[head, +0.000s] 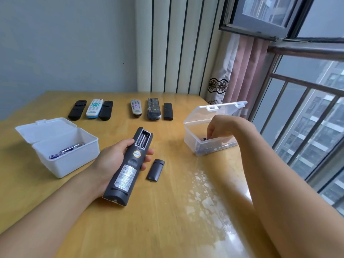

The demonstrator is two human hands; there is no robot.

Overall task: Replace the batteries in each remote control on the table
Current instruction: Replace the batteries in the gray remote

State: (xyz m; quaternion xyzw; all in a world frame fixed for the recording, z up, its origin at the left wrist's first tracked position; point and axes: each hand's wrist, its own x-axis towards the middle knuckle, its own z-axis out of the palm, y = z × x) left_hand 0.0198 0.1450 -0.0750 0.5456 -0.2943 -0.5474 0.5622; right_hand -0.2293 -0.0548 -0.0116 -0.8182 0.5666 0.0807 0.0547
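- The table (pixel 167 220) holds everything; six remotes lie in a row along its far side, three to the left and three to the right, well apart from where I am working.
- My left hand (pixel 111 161) is wrapped around the grey remote (pixel 128 166), fingers closed on its body, back side up. Its long axis runs from near-left to far-right, and the open battery bay (pixel 143 140) sits at the far end — empty, as far as I can see.
- The clear box (pixel 204 144) stands to the right of the remote, lid up. My right hand (pixel 219 130) reaches down into it, fingertips on the batteries (pixel 203 139) at the bottom; I cannot tell whether they have pinched one or are only touching.
- The white box (pixel 65 151) sits on the left, lid open, with a few batteries lying inside — used ones, I would guess.
- The battery cover (pixel 156 170) lies flat on the table just right of the remote, apart from both hands.
- What the coming move turns on: the bay lies left and slightly nearer from my right fingers, so a battery must travel leftward and turn to line up with the remote's long axis. The right hand is the free one to do that.
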